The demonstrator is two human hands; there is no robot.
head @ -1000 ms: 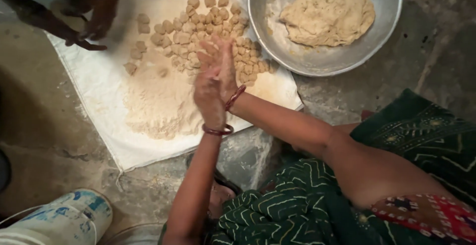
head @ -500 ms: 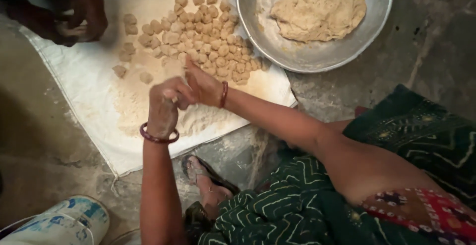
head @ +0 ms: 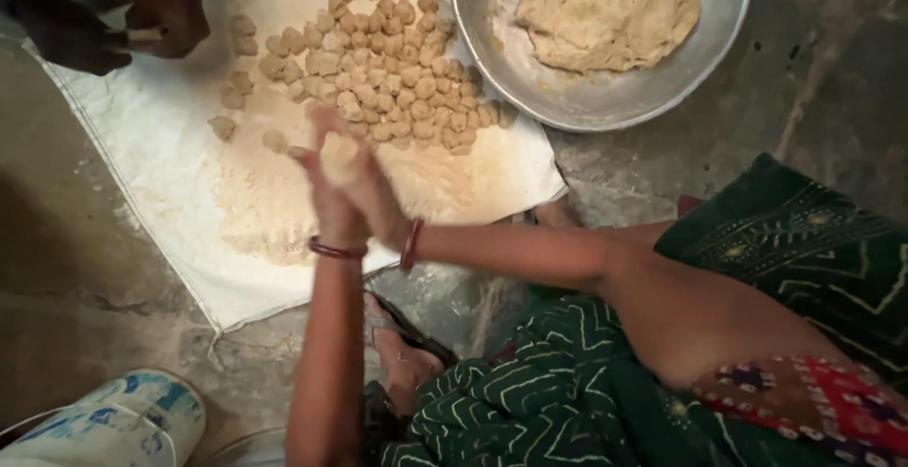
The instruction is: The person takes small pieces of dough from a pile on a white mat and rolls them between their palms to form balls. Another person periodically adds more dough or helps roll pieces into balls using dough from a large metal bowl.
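My left hand [head: 324, 198] and my right hand [head: 378, 204] are pressed palm to palm above the flour pile [head: 260, 198] on the white cloth [head: 142, 179]. A small pale dough piece [head: 338, 157] shows between the palms, blurred by motion. Each wrist carries a dark red bangle. Just beyond the hands lies a heap of several small dough balls [head: 397, 79]. A large lump of dough [head: 610, 8] sits in the metal bowl [head: 530, 98] at the upper right.
Another person's hands [head: 156, 13] work at the cloth's top left corner. A few stray dough balls [head: 223, 127] lie apart from the heap. A white and blue plastic container [head: 123, 420] stands at the bottom left. My sandalled foot [head: 407, 354] rests on the stone floor.
Half a second ago my hands were apart, the left fisted over the flour and the right near the dough balls. Now they are together again around a dough piece.
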